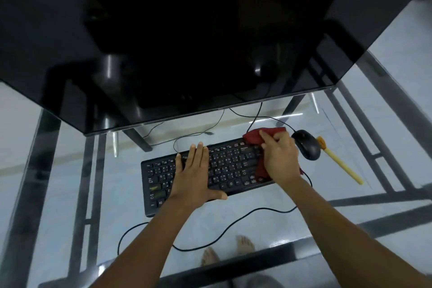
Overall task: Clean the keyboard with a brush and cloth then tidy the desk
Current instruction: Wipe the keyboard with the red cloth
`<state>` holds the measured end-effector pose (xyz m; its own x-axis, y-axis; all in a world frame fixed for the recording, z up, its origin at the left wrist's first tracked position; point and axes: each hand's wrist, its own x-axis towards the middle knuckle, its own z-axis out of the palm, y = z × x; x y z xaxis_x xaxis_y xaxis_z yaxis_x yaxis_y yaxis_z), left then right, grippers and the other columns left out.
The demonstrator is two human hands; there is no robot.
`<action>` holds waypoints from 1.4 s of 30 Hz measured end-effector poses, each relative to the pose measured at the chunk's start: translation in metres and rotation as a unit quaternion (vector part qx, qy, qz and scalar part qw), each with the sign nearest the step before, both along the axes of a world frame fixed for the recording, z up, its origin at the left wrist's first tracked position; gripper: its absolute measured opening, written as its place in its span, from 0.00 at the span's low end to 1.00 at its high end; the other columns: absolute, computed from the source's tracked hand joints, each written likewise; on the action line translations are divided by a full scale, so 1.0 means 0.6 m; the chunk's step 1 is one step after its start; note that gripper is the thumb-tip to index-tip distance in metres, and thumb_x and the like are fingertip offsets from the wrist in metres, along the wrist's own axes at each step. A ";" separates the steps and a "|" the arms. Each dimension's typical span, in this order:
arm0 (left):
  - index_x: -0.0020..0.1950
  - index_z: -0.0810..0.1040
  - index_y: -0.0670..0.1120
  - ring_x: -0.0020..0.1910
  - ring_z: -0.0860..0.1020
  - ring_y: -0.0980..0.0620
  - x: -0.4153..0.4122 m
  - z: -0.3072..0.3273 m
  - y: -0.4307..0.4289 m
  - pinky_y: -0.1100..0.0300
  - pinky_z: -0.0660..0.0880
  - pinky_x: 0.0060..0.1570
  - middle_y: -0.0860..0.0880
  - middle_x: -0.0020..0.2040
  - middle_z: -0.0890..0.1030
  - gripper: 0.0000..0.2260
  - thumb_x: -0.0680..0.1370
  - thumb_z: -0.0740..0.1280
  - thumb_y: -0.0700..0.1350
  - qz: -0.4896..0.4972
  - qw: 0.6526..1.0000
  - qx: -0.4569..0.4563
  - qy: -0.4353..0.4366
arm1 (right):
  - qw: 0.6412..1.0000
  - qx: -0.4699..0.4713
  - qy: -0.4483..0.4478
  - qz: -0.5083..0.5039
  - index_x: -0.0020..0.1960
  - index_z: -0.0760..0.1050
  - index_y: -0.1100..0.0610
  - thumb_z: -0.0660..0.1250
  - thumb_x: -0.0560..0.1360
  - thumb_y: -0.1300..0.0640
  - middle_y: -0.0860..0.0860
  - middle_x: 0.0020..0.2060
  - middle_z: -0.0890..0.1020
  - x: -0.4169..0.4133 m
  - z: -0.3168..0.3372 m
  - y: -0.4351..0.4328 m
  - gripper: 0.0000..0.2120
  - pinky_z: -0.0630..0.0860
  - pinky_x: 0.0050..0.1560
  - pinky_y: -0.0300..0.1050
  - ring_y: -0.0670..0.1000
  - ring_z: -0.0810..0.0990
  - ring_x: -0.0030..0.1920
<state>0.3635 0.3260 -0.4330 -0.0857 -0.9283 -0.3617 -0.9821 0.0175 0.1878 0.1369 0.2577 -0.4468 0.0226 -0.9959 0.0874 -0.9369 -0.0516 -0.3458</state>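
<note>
A black keyboard (229,166) lies at a slant on the glass desk (70,170). My left hand (195,170) rests flat on its left half, fingers straight, thumb along the front edge. My right hand (279,159) grips a red cloth (253,137) and presses it on the keyboard's right end. A brush (339,162) with a pale yellow handle lies on the glass to the right, past the mouse, its head partly hidden.
A black mouse (306,144) sits just right of my right hand. A large dark monitor (187,42) overhangs the back of the desk. Black cables (210,243) loop in front of and behind the keyboard. Bare feet show through the glass below.
</note>
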 end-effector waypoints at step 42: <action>0.78 0.35 0.45 0.76 0.32 0.50 -0.010 0.006 0.003 0.42 0.34 0.73 0.49 0.78 0.33 0.60 0.64 0.69 0.71 0.027 0.999 0.019 0.012 | 0.996 -0.030 -0.058 -0.063 0.63 0.78 0.57 0.68 0.75 0.63 0.60 0.48 0.75 0.014 -0.011 0.020 0.17 0.74 0.48 0.54 0.61 0.75 0.45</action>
